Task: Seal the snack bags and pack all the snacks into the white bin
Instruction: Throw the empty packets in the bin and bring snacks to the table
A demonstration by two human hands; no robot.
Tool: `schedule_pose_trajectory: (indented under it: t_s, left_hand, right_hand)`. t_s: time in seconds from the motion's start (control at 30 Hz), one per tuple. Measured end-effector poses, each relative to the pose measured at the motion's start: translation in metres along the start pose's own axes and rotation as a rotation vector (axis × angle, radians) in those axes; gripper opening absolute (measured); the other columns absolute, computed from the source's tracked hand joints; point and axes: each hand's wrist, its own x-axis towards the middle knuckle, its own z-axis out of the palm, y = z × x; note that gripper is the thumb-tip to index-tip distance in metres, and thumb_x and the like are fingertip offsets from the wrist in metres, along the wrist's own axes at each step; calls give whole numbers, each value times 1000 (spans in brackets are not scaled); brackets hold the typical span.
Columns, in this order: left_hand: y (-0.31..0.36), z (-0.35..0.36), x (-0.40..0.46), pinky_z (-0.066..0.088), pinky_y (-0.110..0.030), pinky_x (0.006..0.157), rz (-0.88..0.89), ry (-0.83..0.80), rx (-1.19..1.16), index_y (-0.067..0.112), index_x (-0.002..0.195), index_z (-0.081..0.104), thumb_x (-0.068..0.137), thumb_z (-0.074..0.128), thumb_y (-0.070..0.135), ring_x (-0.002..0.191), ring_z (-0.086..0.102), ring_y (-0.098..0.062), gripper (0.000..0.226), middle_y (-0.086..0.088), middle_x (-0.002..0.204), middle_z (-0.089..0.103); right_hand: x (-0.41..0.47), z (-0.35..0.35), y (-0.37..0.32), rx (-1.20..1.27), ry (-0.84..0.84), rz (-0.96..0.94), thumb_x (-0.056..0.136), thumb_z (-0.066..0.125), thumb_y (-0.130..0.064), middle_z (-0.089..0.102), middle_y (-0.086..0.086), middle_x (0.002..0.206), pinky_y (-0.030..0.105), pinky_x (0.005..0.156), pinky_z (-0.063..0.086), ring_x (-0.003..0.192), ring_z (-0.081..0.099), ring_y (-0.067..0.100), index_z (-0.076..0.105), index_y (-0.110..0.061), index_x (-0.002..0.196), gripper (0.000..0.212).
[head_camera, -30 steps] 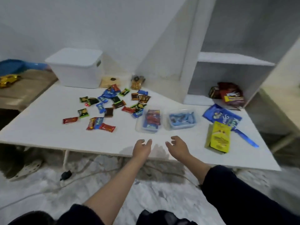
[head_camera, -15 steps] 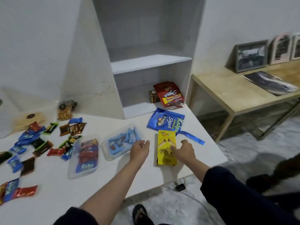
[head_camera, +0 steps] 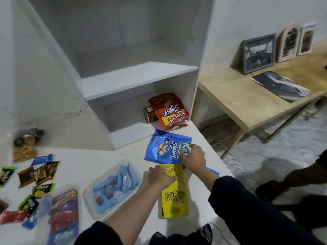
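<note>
While our left hand [head_camera: 161,176] presses flat on the yellow bag [head_camera: 174,195], our right hand [head_camera: 193,157] fingers pinch the blue "Kalpa" Share-it bag [head_camera: 165,149] beside a clear tub [head_camera: 113,188] of blue-wrapped snacks.

1. White table [head_camera: 92,165] – holds nearly all the snacks, edge running along the right.
2. Blue snack bag [head_camera: 166,149] flat near the far right corner, yellow snack bag [head_camera: 174,197] just in front, touching it.
3. Two clear tubs side by side: one with blue-wrapped sweets [head_camera: 113,188], one with red and blue bars [head_camera: 63,213].
4. Loose wrapped candies [head_camera: 39,174] scattered at left, and a clear bag of nuts [head_camera: 24,147] further back.
5. White shelf unit [head_camera: 138,80] standing at the table's back – lower compartment holding a red snack bag [head_camera: 169,112] and a small brown box [head_camera: 149,114] beside it.
6. Wooden side table [head_camera: 247,98] to the right, carrying picture frames [head_camera: 258,53] and a dark print [head_camera: 281,85] lying flat.
</note>
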Motion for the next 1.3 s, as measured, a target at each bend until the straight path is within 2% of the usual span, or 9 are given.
schedule_pose_trajectory:
  t_s: [0.3,0.4,0.6,0.73,0.9,1.0,1.17,1.23,1.3]
  left_hand:
    - [-20,31,38,51,-34,82,-181,226,-311,25,100,67,35,57,73,99,62,-20,82,0,101,67]
    - [-17,41,39,53,-32,74,-269,354,-467,22,91,70,41,58,67,88,65,-21,69,-3,89,68]
    - [3,35,11,44,-24,54,-365,549,-668,10,80,69,66,70,43,72,68,-21,37,-2,72,68]
    - [29,22,-19,36,-12,46,-414,652,-911,12,81,56,78,75,21,65,60,-13,21,-1,66,69]
    - [27,29,-22,46,-25,65,-383,732,-969,5,80,69,83,70,21,77,70,-29,16,-7,69,68]
    - [30,32,-27,44,-25,69,-370,755,-966,-3,93,67,84,68,16,83,69,-29,21,-9,78,68]
    - [38,35,-28,42,-37,99,-429,729,-1054,-3,130,42,89,62,22,118,54,-34,53,-19,131,49]
    - [39,36,-25,44,-40,100,-429,697,-1140,2,134,37,89,59,37,117,54,-34,60,-18,133,48]
    - [44,35,-25,48,-38,93,-387,644,-1237,11,129,40,89,53,49,106,58,-26,57,-9,124,51]
  right_hand:
    - [88,5,-8,-348,-257,-333,89,55,-41,38,7,146,53,107,27,132,38,29,21,-12,148,74]
    - [99,6,-6,-440,-255,-401,84,60,-41,42,12,132,45,94,41,121,41,32,34,-12,137,66]
    - [116,-1,-11,-370,-395,-381,74,65,-41,45,13,118,41,91,43,116,43,34,52,-15,116,51]
    - [112,1,-3,-22,-467,-427,75,71,-18,53,17,106,30,72,36,107,48,33,45,-4,105,42]
    - [110,-6,6,340,-600,-184,71,71,-2,63,11,102,42,72,57,85,64,29,47,-13,121,57]
    - [112,-18,11,510,-755,9,76,67,7,64,12,93,43,53,59,65,65,32,49,-15,121,52]
    - [119,-32,26,614,-850,139,79,66,6,70,14,100,42,60,58,83,69,35,58,-9,119,44]
    - [116,-35,32,640,-877,153,78,68,6,71,12,94,47,73,57,81,69,32,60,-9,116,42]
    - [108,-38,35,622,-886,111,76,71,5,71,10,87,40,68,56,73,68,29,60,-10,113,42]
